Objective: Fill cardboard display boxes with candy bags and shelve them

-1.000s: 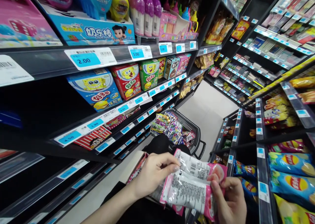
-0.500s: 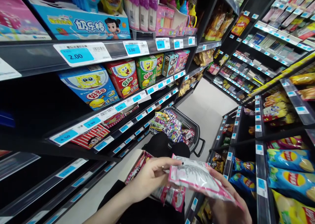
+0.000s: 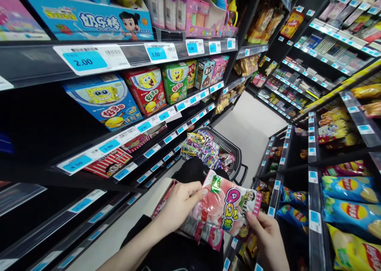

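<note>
A pink and white bag of QQ gummy candy (image 3: pixel 218 201) is stretched between my two hands, its printed front facing up. My left hand (image 3: pixel 180 203) pinches the bag's left edge with the thumb on top. At the lower right corner, my right hand (image 3: pixel 264 231) grips it between thumb and fingers. Below the bag, more pink candy bags (image 3: pixel 208 234) lie in an open carton on my lap, partly hidden by my left hand and forearm. Past my knees, a dark shopping basket (image 3: pixel 239 155) on the floor holds several colourful candy bags (image 3: pixel 210 150).
On the left, a dark shelf unit (image 3: pixel 29 58) carries SpongeBob snack boxes (image 3: pixel 102 98) and price tags. Shelves of chip bags (image 3: pixel 351 209) stand close on the right. Pale floor (image 3: pixel 247 116) runs between them towards more shelves (image 3: pixel 315 68) at the far end.
The candy bag has been turned over from its grey printed back to its pink front. My right hand has rotated and now holds the bag's lower right corner.
</note>
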The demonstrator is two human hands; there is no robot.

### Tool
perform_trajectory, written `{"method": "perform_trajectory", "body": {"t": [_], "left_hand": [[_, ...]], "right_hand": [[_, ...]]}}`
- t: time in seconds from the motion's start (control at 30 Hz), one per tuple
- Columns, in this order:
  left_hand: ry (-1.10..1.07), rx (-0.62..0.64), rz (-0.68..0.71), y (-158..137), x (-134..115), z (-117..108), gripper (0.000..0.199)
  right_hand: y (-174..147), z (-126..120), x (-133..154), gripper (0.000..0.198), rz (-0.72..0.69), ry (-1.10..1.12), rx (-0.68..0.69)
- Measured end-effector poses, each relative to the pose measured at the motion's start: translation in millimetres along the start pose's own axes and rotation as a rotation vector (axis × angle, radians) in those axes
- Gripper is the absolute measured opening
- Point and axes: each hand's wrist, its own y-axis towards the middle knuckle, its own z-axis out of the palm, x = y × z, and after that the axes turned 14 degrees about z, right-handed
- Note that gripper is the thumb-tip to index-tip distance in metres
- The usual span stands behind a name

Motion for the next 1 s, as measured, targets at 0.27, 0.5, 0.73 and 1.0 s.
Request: {"method": "perform_trajectory", "body": {"t": [0.27,0.5,0.73,1.0], "left_hand": [[-0.28,0.03,-0.129,4,-4,-2,0.046],[-0.26,0.007,-0.132,1,-6,-4,0.041],[-0.128,0.068,0.132,2,-3,-24,0.035],[-0.442,-0.191,-0.027,1,15,-2,0.021]], "right_hand": [[-15,16,22,0.026,0.05,0.161,0.03],[-14,13,15,0.029,-0.127,-0.064,-0.14],[-10,-5,19,0.031,-0.7,-0.568,-0.231],[-17,8,22,0.033,-0.623,-0.399,-0.099]]}}
